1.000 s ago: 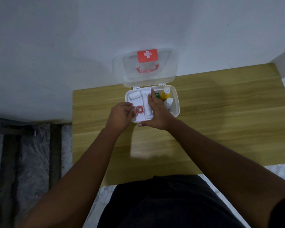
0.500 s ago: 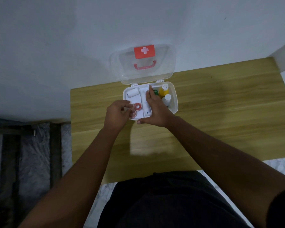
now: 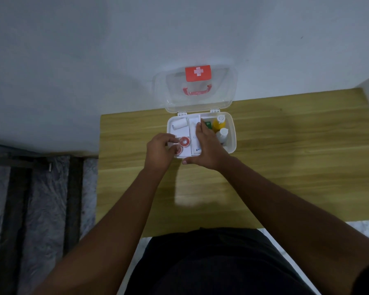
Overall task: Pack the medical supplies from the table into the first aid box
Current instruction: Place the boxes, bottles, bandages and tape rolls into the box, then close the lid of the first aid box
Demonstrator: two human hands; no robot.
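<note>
The white first aid box [image 3: 232,133] stands open on the wooden table [image 3: 285,162], its clear lid [image 3: 196,88] leaning against the wall. Inside lie a white bandage roll [image 3: 179,124], a long white packet [image 3: 193,133], a green item [image 3: 208,124], a yellow bottle [image 3: 219,122] and a white bottle [image 3: 222,134]. Two red tape rolls [image 3: 184,141] sit in the front left compartment. My left hand [image 3: 160,153] pinches at them with its fingertips. My right hand [image 3: 207,145] lies flat over the box's middle, fingers on the inner tray.
The table ends at its left edge [image 3: 100,167], with a dark patterned floor [image 3: 36,209] beyond. A pale wall [image 3: 136,50] stands directly behind the box. A bright reflection [image 3: 192,188] lies on the wood in front of the box.
My left fingers have shifted slightly on the red tape rolls at the box's front left. My right hand stays pressed on the tray.
</note>
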